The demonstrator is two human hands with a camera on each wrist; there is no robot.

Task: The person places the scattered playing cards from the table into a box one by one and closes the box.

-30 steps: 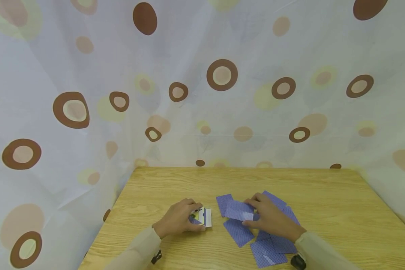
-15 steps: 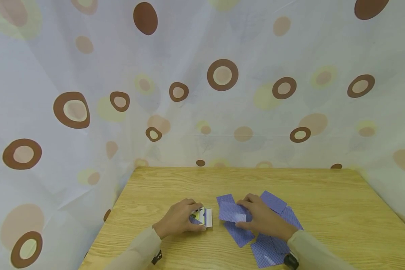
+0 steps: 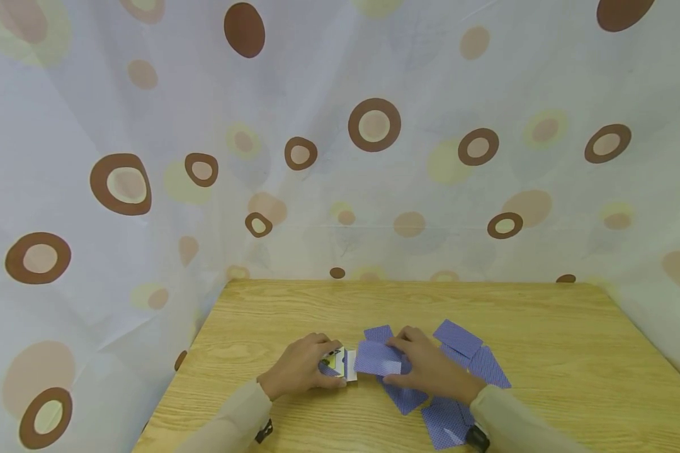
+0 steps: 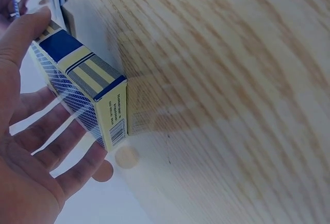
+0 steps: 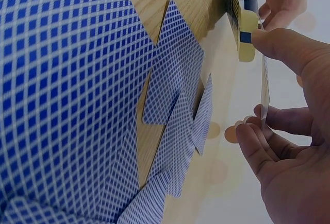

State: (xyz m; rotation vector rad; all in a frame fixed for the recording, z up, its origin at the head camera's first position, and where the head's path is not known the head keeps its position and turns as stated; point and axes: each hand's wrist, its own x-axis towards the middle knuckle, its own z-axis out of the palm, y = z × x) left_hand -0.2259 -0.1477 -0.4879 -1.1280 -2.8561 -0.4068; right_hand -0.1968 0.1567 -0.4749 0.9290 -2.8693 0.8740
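My left hand (image 3: pixel 301 366) grips a small playing-card box (image 4: pixel 85 67), thumb on one narrow side and fingers on the other. The box is blue and cream with a barcode on its end, and lies on the table. Its pale flap (image 3: pixel 351 366) points right. My right hand (image 3: pixel 430 370) pinches a blue-backed playing card (image 3: pixel 377 358) between thumb and fingers. In the right wrist view that card (image 5: pixel 265 92) appears edge-on, close to the box's flap end. The card's left edge overlaps the flap in the head view.
Several blue-patterned playing cards lie face down and scattered: one at the back (image 3: pixel 378 334), one below my right hand (image 3: pixel 405 400), others to the right (image 3: pixel 458 338) and in front (image 3: pixel 443 425). The wooden table (image 3: pixel 572 365) backs onto a dotted curtain (image 3: pixel 419 189).
My right hand has moved left with the playing card, up to the box's flap, uncovering more of the scattered cards on the right. The left hand and box have stayed still.
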